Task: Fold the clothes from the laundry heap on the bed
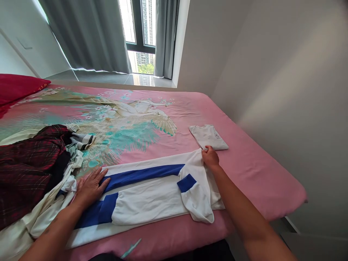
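A white long-sleeved shirt (pixel 146 199) with blue bands lies on the bed, its sleeves turned inward over the body. One blue cuff (pixel 187 183) rests near its right end. My left hand (pixel 91 186) lies flat with fingers spread on the shirt's left part, by the blue band. At the far right corner, my right hand (pixel 210 156) pinches the shirt's edge between thumb and fingers. Just beyond that hand is a folded white T-shirt (pixel 208 137) with a small dark print.
The bed (pixel 261 174) has a pink sheet with a bird pattern. Left of the shirt is a heap of clothes with a dark red plaid garment (pixel 29 163). A red pillow (pixel 21 87) lies at the far left. A wall (pixel 293 90) stands to the right, grey curtains (pixel 89 32) behind.
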Available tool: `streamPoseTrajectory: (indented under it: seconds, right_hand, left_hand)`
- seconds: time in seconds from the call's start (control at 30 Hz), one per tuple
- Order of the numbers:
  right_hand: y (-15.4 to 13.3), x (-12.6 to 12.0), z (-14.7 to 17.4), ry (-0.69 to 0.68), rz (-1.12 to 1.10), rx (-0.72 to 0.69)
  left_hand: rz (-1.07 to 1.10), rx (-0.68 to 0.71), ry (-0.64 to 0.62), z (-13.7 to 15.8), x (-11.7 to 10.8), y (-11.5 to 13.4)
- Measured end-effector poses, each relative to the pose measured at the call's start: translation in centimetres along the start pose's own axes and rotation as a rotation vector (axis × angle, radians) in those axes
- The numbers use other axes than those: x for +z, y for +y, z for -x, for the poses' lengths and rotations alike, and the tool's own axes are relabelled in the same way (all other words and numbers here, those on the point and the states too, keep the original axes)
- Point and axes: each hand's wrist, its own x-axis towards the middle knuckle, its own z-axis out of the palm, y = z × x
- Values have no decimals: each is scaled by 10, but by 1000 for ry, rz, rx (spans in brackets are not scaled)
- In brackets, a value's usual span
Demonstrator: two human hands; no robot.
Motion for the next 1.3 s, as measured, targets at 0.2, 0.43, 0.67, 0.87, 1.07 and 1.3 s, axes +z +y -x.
streamPoseTrajectory:
  seconds: [0.2,0.43,0.67,0.87,1.07,1.3]
  right_hand:
    - [-28,13,43,-61,217,-755]
    - [6,-2,33,-17,324,-126]
    - [9,-9,14,-107,378,-5]
    - [8,-16,23,-84,476,1]
    - [-11,4,37,-157,497,-611]
    - [23,26,19,-368,654,-465]
  left_hand:
    - [-3,105,100,0,-4,7]
    - [-30,13,2,8,9,12]
    - [-11,1,15,11,6,15]
    - [5,8,31,12,6,17]
    - [7,7,-26,5,7,8]
    - [32,-17,-39,11,8,2]
